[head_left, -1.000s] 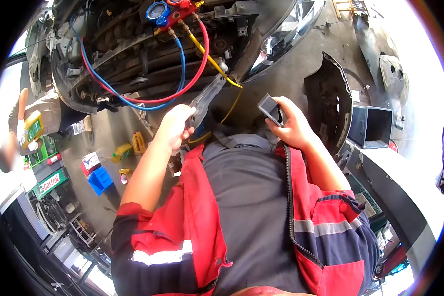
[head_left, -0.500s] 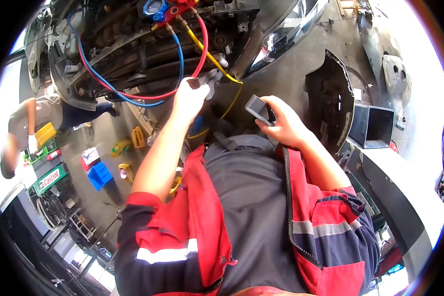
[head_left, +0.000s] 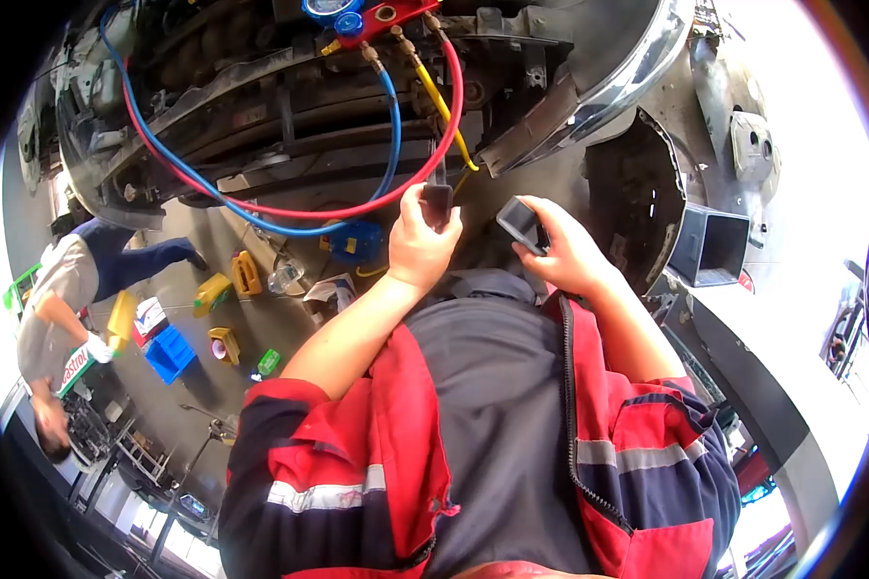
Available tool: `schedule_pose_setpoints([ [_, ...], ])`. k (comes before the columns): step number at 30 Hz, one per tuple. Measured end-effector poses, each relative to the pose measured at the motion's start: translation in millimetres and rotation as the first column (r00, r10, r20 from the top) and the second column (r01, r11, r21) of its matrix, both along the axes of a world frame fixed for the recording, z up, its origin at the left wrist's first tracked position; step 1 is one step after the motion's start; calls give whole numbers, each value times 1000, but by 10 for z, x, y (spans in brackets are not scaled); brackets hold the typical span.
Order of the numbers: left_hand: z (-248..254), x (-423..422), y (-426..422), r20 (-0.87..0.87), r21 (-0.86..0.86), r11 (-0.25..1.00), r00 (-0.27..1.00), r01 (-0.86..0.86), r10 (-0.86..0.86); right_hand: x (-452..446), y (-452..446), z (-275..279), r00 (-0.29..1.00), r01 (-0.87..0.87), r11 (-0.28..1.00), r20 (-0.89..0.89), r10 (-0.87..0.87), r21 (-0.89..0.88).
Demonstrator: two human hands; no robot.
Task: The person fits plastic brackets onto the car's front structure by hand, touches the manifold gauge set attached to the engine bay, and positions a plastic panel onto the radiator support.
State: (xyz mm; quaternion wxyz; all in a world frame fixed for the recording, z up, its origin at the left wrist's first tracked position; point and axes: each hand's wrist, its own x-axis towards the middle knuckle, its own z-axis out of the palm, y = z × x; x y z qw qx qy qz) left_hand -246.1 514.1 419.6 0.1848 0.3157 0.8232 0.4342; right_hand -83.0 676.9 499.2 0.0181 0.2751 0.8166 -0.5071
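My left hand (head_left: 423,243) is closed around a dark, flat piece (head_left: 437,204) with a narrow part reaching up from it; its exact kind is unclear. It is just below the loop of red hose (head_left: 457,106) at the car's open front. To the right, my right hand (head_left: 568,247) grips a small dark grey block-like piece (head_left: 522,223) with a paler rectangular face. Fingers cover part of both pieces, and the two hands are apart.
Above is the car's exposed front (head_left: 261,125), with a gauge manifold (head_left: 386,15), blue hose (head_left: 394,125), yellow hose (head_left: 434,92) and headlight (head_left: 608,101). A curved dark panel (head_left: 637,203) and grey box (head_left: 693,246) stand right. Left are another person (head_left: 68,280), yellow jugs (head_left: 246,273) and a blue bin (head_left: 171,354).
My left hand has moved right and down, turning its piece, and is nearer my right hand. My right hand has shifted slightly. The other person has lifted a yellow jug away from the green stand.
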Motion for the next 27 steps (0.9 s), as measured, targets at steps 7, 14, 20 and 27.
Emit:
schedule_pose_setpoints([
  [7,37,-117,-128,5,15,993,993,120,-120,-565,148,-326,999,-34,985,-23,31,-168],
  [14,220,-64,-17,-148,-65,996,986,68,-77,-1041,615,-532,999,53,697,36,-39,-715],
  [20,176,150,187,-205,-18,998,977,-68,63,-1160,907,-456,994,-96,560,-56,89,-823],
  [27,110,281,411,-227,-121,965,953,-233,201,-1337,1236,-427,951,-298,522,-204,231,-799],
])
